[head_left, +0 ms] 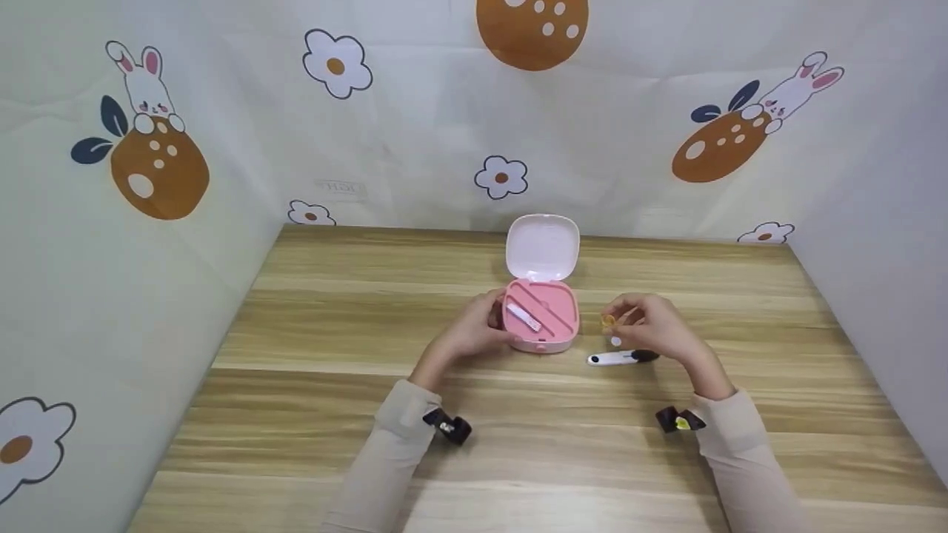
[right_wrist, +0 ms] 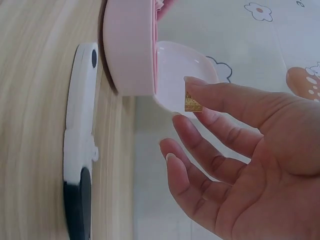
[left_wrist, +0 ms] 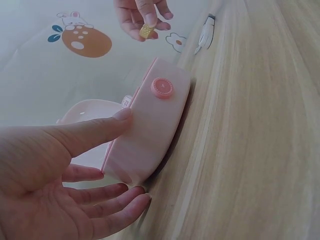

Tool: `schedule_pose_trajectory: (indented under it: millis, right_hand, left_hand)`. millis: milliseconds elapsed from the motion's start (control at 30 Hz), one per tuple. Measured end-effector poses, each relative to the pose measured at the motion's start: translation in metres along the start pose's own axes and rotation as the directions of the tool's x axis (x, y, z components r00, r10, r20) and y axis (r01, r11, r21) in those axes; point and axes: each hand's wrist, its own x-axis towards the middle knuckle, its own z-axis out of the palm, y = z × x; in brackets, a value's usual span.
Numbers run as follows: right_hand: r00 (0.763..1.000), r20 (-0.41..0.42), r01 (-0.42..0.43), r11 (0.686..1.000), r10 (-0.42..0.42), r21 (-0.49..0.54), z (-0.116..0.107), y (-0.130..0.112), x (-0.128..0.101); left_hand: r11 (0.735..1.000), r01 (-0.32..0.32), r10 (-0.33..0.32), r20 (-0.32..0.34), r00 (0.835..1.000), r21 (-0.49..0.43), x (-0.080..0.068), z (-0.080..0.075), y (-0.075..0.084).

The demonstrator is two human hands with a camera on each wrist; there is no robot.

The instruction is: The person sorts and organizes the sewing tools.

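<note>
A pink case (head_left: 557, 323) lies open at the table's middle, its pale lid (head_left: 542, 248) standing up at the back. A small white and pink stick (head_left: 523, 317) lies inside. My left hand (head_left: 495, 320) rests against the case's left side. In the left wrist view its thumb (left_wrist: 107, 126) lies on the case wall (left_wrist: 150, 130) near a round pink button (left_wrist: 163, 87), with the fingers straight below. My right hand (head_left: 613, 320), to the right of the case, pinches a small yellow piece (right_wrist: 193, 103) between thumb and forefinger.
A white tool with a black end (head_left: 622, 358) lies on the wooden table (head_left: 518, 459) just right of the case, under my right hand. Cloth walls printed with flowers and rabbits close in the table at the back and both sides.
</note>
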Motion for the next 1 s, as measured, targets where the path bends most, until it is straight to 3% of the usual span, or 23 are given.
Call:
schedule_pose_trajectory:
  millis: [1000]
  right_hand:
    - [0.998, 0.024, 0.053, 0.996, -0.055, 0.078, 0.033, -0.036, 0.033]
  left_hand:
    - [1.000, 0.027, -0.027, 0.011, 1.000, -0.014, -0.003, -0.005, 0.006]
